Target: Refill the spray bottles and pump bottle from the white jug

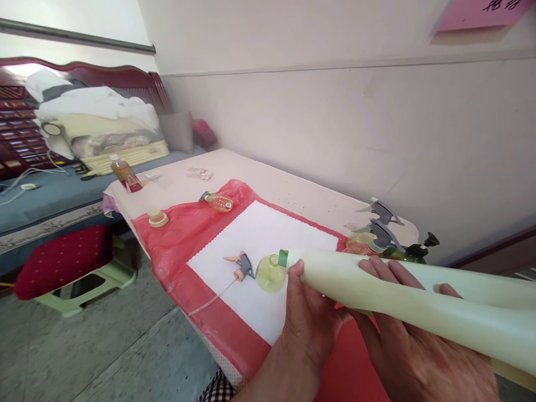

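I hold a large pale cream jug [419, 296] tilted on its side, its green-ringed spout [283, 258] at the mouth of a small round yellow-green bottle [270, 272] that stands on a white cloth [259, 240]. My left hand [307, 324] grips the jug's neck from below. My right hand [402, 329] wraps the jug's body, fingers over the top. A grey and peach spray trigger [240, 265] with a thin tube lies on the cloth just left of the small bottle.
A red plastic sheet [184, 229] covers the table [293, 190]. On it lie a small amber spray bottle [218, 201] and a cream cap [158, 218]. Several spray bottles [385, 237] stand at the right by the wall. An amber bottle [124, 174] stands at the far corner. A red-cushioned stool [67, 262] sits on the floor.
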A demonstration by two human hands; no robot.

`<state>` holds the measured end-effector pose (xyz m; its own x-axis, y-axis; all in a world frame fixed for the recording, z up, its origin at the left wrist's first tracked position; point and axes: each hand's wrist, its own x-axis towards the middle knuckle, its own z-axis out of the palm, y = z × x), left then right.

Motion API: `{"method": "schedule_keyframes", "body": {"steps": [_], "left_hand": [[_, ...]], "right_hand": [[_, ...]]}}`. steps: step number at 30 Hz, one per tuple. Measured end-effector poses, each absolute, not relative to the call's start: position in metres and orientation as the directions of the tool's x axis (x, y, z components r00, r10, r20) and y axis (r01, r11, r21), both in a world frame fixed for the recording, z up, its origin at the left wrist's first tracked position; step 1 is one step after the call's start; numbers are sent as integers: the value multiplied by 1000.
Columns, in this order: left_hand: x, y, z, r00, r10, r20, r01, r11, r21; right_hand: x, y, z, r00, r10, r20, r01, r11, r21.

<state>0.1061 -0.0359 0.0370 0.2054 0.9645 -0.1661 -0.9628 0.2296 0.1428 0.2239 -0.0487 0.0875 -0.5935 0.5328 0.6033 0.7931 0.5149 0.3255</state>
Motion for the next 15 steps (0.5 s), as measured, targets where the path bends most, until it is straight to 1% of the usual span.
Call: {"method": "schedule_keyframes", "body": {"steps": [8,13,15], "left_hand": [[105,-35,37,191,960,-205,-960,226,165],[104,-34,39,198,949,-247,-953,245,177],[103,-33,41,189,944,-272,-950,246,194]], "right_hand": [[228,-48,84,-607,541,582,783,532,323],[232,-46,85,-657,518,548,744,561,363],[235,-44,85,-639,526,560,757,559,338]]}}
